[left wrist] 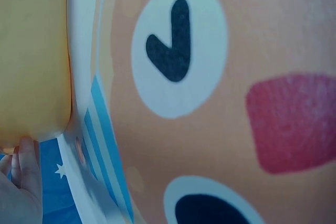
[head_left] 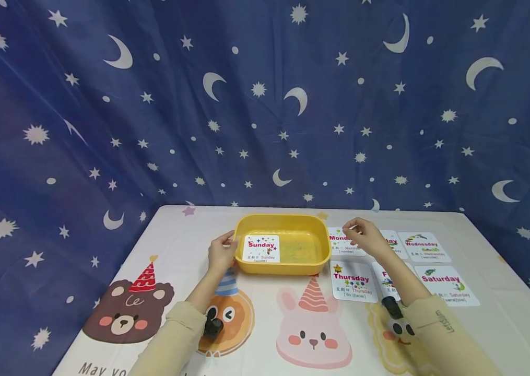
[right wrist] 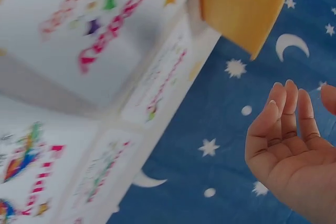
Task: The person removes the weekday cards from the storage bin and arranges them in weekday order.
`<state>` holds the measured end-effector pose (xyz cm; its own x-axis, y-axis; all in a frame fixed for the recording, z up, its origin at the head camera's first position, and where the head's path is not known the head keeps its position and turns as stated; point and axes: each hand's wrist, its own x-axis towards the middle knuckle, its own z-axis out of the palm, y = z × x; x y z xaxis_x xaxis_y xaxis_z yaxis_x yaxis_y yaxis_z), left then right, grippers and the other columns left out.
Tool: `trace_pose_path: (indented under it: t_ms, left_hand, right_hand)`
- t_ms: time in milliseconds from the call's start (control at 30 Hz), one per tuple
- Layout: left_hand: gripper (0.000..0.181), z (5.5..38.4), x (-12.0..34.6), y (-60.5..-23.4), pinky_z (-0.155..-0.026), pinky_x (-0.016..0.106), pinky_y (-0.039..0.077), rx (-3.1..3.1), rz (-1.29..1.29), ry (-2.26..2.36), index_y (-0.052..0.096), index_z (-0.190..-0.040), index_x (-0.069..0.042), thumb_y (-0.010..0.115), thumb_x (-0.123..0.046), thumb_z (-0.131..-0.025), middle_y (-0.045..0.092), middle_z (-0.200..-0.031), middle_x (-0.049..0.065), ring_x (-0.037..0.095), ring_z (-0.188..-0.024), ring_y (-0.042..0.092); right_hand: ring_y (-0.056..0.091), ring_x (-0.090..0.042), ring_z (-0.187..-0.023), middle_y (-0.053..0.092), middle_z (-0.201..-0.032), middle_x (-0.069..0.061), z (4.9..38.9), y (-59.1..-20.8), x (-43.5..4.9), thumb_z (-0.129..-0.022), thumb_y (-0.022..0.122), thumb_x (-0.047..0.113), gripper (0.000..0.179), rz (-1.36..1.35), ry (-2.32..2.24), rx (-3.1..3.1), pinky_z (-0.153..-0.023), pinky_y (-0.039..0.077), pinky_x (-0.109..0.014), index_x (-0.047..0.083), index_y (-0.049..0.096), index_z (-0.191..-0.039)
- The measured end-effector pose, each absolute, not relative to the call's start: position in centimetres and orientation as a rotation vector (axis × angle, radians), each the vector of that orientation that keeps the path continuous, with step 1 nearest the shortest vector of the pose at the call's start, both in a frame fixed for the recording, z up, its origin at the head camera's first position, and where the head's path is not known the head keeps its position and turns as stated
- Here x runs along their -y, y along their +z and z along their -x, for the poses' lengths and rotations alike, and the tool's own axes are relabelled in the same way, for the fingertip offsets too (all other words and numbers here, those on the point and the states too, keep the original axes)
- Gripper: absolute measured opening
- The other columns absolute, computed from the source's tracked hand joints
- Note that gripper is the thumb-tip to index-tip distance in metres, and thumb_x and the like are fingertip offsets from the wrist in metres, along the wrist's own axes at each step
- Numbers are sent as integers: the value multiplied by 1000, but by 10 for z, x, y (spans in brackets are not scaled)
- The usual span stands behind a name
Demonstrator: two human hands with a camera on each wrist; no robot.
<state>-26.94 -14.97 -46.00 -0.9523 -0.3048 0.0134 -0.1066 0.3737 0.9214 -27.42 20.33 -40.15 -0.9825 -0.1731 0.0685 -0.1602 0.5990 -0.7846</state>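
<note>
A yellow plastic basin (head_left: 283, 269) sits on the table, with a Sunday card (head_left: 261, 249) inside at its left. My left hand (head_left: 221, 254) holds the basin by its left end; in the left wrist view the fingers (left wrist: 29, 163) lie against the basin wall. Over the Monday card (head_left: 340, 248), just right of the basin, hovers my right hand (head_left: 367, 239). Nothing shows between its loosely bent fingers in the right wrist view. A Thursday card (head_left: 354, 282) lies in front of the Monday card. The right arm partly covers a card (head_left: 382, 274) starting with "F".
Farther right lie a Wednesday card (head_left: 424, 247) and a Saturday card (head_left: 448, 286). Another card (head_left: 392, 243), ending in "day", is partly behind the right hand. A cartoon-printed cloth (head_left: 314, 334) covers the table; a blue star-and-moon curtain (head_left: 255, 146) hangs behind.
</note>
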Motion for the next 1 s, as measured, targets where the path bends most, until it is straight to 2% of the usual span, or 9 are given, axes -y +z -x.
trace_pose_path:
  t_ms: [267, 433, 500, 633, 700, 900, 1000]
  left_hand:
    - [38, 270, 154, -461, -43, 16, 46, 2426, -353, -1647, 59, -126, -5, 61, -14, -90, 62, -103, 19, 6, -56, 54]
    - [38, 269, 155, -461, -47, 19, 50, 2445, -363, -1638, 58, -127, -5, 60, -14, -90, 62, -104, 19, 9, -62, 58]
    - [38, 268, 154, -461, -48, 21, 51, 2450, -368, -1633, 58, -127, -4, 60, -14, -90, 62, -104, 19, 10, -64, 60]
    - [37, 267, 154, -462, -47, 19, 51, 2448, -364, -1621, 59, -126, -4, 60, -11, -89, 62, -103, 19, 10, -65, 61]
    - [37, 266, 154, -461, -46, 18, 50, 2449, -354, -1622, 59, -126, -3, 59, -9, -89, 61, -103, 20, 9, -62, 59]
    - [37, 265, 152, -456, -46, 18, 49, 2450, -323, -1629, 58, -126, -2, 59, -7, -89, 61, -104, 22, 8, -60, 58]
    - [37, 267, 150, -457, -44, 17, 48, 2446, -309, -1634, 59, -126, -1, 59, -8, -89, 62, -103, 22, 10, -61, 59]
  right_hand:
    - [59, -25, -76, 61, -91, -20, 293, -386, -171, -94, 53, 18, 26, 356, -1285, -2802, -63, 51, -29, -4, 55, -108]
    - [60, -28, -81, 61, -94, -19, 301, -373, -152, -94, 53, 17, 24, 423, -1189, -2788, -67, 53, -29, -3, 57, -106]
    - [59, -25, -78, 61, -91, -18, 305, -367, -145, -94, 54, 16, 22, 478, -1121, -2793, -66, 53, -26, -3, 58, -104]
    - [59, -27, -76, 60, -82, -12, 315, -354, -129, -93, 56, 17, 22, 596, -951, -2764, -68, 55, -29, -2, 60, -102]
    - [59, -26, -74, 59, -79, -9, 319, -348, -119, -93, 57, 19, 23, 638, -871, -2730, -68, 54, -28, -1, 60, -104]
    - [50, -14, -59, 56, -70, -6, 330, -345, -93, -92, 58, 18, 21, 765, -693, -2698, -55, 43, -21, 0, 61, -102]
    - [53, -16, -63, 60, -74, -7, 337, -350, -81, -91, 59, 17, 20, 829, -609, -2688, -56, 43, -20, 1, 62, -103]
